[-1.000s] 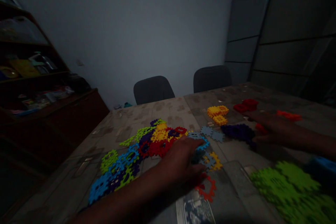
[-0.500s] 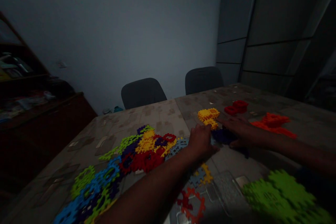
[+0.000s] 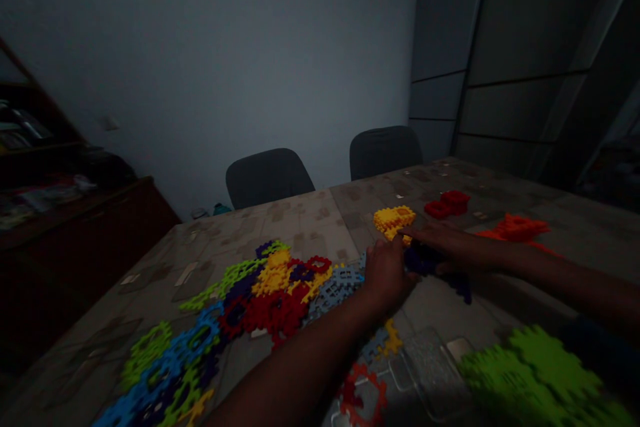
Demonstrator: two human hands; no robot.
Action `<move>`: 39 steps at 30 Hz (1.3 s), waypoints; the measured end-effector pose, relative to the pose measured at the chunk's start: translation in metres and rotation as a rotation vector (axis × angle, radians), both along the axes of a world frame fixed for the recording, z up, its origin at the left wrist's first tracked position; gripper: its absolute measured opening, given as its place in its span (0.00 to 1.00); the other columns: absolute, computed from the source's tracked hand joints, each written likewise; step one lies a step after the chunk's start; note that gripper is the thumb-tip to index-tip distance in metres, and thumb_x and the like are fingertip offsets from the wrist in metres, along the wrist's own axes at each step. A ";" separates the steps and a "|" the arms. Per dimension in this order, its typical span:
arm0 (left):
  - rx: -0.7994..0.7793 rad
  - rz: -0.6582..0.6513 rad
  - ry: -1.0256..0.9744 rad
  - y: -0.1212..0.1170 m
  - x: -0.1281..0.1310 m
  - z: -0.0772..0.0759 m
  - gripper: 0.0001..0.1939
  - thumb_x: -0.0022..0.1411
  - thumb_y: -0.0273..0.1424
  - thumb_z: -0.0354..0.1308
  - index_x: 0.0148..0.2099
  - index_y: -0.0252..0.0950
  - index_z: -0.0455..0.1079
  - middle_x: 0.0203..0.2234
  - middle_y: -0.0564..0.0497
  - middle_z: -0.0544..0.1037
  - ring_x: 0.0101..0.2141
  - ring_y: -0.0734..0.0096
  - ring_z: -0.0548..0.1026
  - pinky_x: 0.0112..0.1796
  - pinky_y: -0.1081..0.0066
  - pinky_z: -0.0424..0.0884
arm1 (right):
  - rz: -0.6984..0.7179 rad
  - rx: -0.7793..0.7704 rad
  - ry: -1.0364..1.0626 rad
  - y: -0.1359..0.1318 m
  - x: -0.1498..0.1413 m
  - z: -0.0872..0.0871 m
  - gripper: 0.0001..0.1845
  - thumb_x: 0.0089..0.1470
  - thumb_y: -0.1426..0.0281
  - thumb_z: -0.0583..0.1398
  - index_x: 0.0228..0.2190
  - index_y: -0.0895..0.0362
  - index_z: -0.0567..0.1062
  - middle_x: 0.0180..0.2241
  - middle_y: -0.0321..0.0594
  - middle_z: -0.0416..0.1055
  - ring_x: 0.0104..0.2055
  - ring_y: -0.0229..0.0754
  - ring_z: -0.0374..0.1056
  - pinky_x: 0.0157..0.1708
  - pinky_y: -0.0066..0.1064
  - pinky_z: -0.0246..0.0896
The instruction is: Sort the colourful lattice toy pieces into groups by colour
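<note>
My left hand (image 3: 387,273) rests low over the middle of the table, fingers curled and thumb pointing right; anything inside its grasp is hidden. Opposite it, my right hand (image 3: 450,245) is open, its fingers stretched over dark purple interlocking gear pieces (image 3: 423,261). The right fingertips reach close to a stack of yellow gear pieces (image 3: 395,219); whether they touch cannot be told. Grey gear pieces (image 3: 333,292) lie just left of my left hand. Under its forearm, a grey and yellow pair of pieces shows in part.
Mixed pieces, with a red heap (image 3: 277,312) and blue ones (image 3: 170,363), spread leftward. Lime green pieces (image 3: 540,373) lie front right. Orange pieces (image 3: 517,228) and red pieces (image 3: 450,204) sit farther back. Two chairs (image 3: 270,177) stand behind the table (image 3: 280,223).
The view shifts slightly. My right fingers move a little left, closer to my left hand, over the near part of the yellow pieces. The piles stay where they were.
</note>
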State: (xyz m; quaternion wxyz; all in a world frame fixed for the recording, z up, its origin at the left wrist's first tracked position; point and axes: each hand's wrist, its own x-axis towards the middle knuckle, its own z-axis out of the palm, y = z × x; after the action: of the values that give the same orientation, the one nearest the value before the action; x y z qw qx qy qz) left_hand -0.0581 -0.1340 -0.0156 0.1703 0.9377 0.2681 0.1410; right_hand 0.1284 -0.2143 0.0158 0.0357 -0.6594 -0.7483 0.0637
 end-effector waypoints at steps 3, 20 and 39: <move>-0.017 0.013 -0.006 -0.002 -0.001 -0.001 0.38 0.58 0.35 0.65 0.67 0.35 0.58 0.52 0.43 0.77 0.52 0.52 0.72 0.53 0.59 0.66 | 0.016 -0.017 0.010 0.002 0.004 0.001 0.52 0.41 0.78 0.64 0.68 0.55 0.58 0.61 0.52 0.66 0.61 0.62 0.62 0.60 0.53 0.51; -0.069 0.055 -0.007 -0.008 0.005 0.004 0.36 0.56 0.35 0.68 0.64 0.34 0.61 0.52 0.42 0.77 0.53 0.50 0.72 0.53 0.58 0.67 | 0.006 -0.094 0.019 0.012 -0.004 0.008 0.58 0.37 0.79 0.65 0.70 0.54 0.54 0.61 0.51 0.66 0.63 0.62 0.60 0.63 0.54 0.48; -0.044 0.062 -0.004 -0.005 0.000 0.006 0.42 0.52 0.39 0.72 0.65 0.37 0.62 0.51 0.43 0.78 0.51 0.48 0.74 0.51 0.57 0.70 | -0.003 -0.133 0.107 0.015 0.004 0.002 0.64 0.36 0.73 0.68 0.71 0.54 0.47 0.66 0.51 0.59 0.65 0.63 0.56 0.63 0.50 0.51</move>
State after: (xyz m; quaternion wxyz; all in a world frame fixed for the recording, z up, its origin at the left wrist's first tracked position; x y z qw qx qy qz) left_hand -0.0578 -0.1395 -0.0097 0.1871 0.9247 0.2995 0.1422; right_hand 0.1328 -0.1991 0.0176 0.0317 -0.6572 -0.7382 0.1485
